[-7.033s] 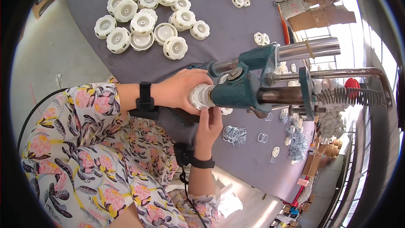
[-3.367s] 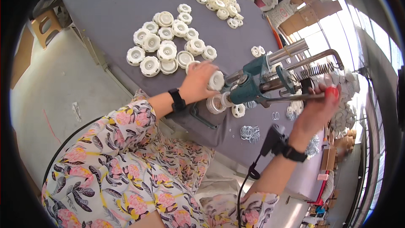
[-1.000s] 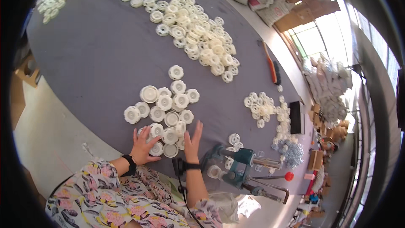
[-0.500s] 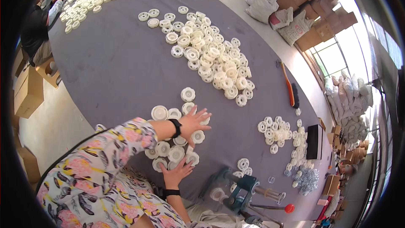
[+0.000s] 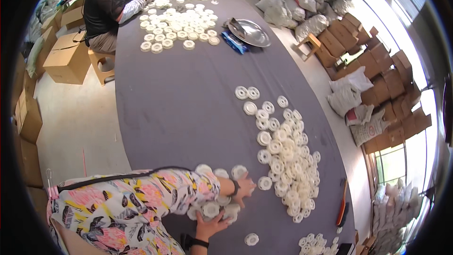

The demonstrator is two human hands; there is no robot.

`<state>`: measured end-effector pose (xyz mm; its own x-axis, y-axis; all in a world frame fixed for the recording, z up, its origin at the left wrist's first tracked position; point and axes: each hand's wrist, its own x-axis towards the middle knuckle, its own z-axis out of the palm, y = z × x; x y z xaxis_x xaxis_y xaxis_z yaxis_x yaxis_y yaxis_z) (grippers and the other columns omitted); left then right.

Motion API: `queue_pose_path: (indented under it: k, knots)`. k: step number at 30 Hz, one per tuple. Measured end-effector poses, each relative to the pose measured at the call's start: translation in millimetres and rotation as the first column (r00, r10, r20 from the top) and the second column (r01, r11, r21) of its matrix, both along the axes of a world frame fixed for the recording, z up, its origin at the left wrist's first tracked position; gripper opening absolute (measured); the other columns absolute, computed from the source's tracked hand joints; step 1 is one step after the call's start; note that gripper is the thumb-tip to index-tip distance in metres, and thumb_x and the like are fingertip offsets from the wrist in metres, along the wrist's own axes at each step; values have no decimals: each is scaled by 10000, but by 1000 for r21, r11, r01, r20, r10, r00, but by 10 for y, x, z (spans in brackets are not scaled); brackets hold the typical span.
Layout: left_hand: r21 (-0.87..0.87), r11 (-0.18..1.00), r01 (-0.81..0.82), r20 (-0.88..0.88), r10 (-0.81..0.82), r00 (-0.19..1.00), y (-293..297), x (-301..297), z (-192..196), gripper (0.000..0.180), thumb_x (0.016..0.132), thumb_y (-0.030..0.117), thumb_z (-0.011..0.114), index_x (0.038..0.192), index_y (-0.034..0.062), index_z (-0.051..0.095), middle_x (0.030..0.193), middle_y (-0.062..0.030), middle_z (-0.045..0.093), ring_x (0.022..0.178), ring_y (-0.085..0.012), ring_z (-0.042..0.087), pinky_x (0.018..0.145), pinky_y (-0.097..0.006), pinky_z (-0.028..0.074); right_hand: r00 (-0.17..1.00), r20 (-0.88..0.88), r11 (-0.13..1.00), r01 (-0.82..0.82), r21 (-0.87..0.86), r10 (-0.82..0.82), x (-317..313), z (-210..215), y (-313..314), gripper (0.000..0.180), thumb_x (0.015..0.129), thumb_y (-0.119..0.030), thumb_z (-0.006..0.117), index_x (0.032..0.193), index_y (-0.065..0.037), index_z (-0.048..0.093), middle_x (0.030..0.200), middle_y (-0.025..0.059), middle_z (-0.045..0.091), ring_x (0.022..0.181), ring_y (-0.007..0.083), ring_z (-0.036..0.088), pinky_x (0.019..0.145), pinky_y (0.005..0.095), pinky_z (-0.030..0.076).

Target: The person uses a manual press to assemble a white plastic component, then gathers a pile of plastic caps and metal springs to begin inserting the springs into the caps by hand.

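Head view, left hand [image 5: 244, 190]: I saw it reach across the grey table [image 5: 188, 108] from a floral sleeve [image 5: 155, 198], a dark wristband at the wrist. It lay palm down with fingers spread flat, gripping nothing, its fingertips on the table just beside the near cluster of white discs [image 5: 214, 205].

Head view, right hand [image 5: 211, 226]: It came up from the lower edge, also with a dark wristband. It lay open, palm down, fingers splayed against the lower side of the near cluster of white discs. I could not tell whether any disc was pinched under it.

Head view, near cluster: The white round discs sat in a tight group between my two hands, touching one another, close to the table's near edge.

Head view, single disc [image 5: 251, 239]: One lay alone, just right of the right wrist.

Head view, large pile of discs [image 5: 285, 160]: It stretched along the table's right side, near the left hand.

Head view, far end: Another person [image 5: 111, 7] in dark clothing sat at the table's far left corner, beside rows of white discs [image 5: 177, 26]. A metal tray [image 5: 249, 32] lay to their right.

Head view, surroundings: Cardboard boxes [image 5: 66, 59] stood on the floor at left; sacks [image 5: 349, 97] and more boxes lined the right side.
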<state>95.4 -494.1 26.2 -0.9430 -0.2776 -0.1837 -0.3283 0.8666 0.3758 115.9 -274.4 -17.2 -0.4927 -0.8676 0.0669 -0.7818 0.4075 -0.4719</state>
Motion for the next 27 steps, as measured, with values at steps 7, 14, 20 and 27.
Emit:
queue_pose_path:
  k: [7, 14, 20, 27]
  knots:
    - [-56, 867, -494, 39, 497, 867, -1965, 2116, -65, 616, 649, 660, 591, 1046, 194, 657, 1349, -181, 361, 1256, -398, 293, 986, -685, 97, 926, -42, 925, -376, -50, 375, 1325, 178, -2134, 946, 564, -574, 733, 1330, -130, 397, 1363, 279, 283, 1249, 459, 247, 1013, 567, 184]
    - [-89, 590, -802, -579, 625, 524, -2237, 3400, 587, 397, 789, 364, 605, 1094, 113, 560, 1251, -189, 435, 1182, -352, 382, 974, -518, 261, 745, 523, 899, -244, -363, 414, 1685, 625, -3359, 541, 824, -202, 587, 1300, -23, 401, 1348, 241, 361, 1262, 387, 323, 1038, 437, 260]
    - [229, 964, 139, -229, -86, 970, -103, 3112, 372, 645, 636, 415, 706, 1206, 176, 521, 1380, -183, 318, 1330, -381, 199, 1030, -619, 161, 943, 329, 985, 16, -173, 42, 934, 553, -1787, 440, 843, -135, 563, 1243, 13, 454, 1299, 204, 429, 1227, 319, 381, 1033, 401, 282]
    - [-45, 886, 461, -662, -372, 651, 1481, 2652, -988, 588, 648, 305, 700, 1188, 166, 511, 1411, -180, 289, 1328, -355, 232, 1080, -591, 96, 964, -12, 947, 263, 183, -266, 868, 486, 27, 472, 851, -231, 540, 1256, -4, 454, 1299, 266, 402, 1228, 443, 321, 1035, 519, 228]
